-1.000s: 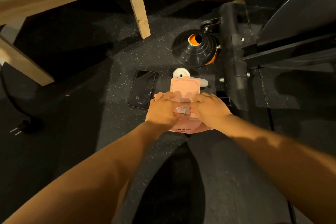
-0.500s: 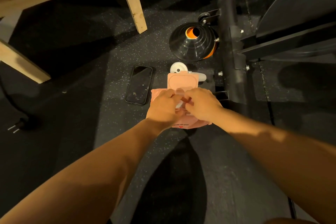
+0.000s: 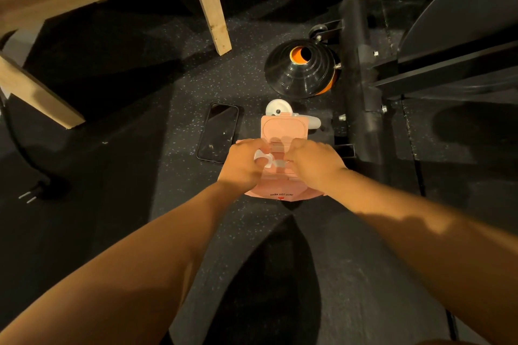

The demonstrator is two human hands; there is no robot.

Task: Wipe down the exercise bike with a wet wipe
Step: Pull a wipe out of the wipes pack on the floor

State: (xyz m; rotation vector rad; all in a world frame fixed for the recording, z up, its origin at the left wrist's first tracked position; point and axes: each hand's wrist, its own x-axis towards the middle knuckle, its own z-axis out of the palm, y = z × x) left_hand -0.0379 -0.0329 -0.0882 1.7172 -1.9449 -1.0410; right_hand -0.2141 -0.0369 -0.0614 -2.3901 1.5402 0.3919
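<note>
A dark phone lies face up on the speckled black rubber floor, just off centre toward 11 o'clock. At the phone's 2 o'clock sits a small white wheeled object, partly hidden. Farther out at 1 o'clock stands a stack of cones, black over orange. A pale wooden frame fills 10 to 11 o'clock. At 9 o'clock a black cable ends in an unplugged plug.
</note>
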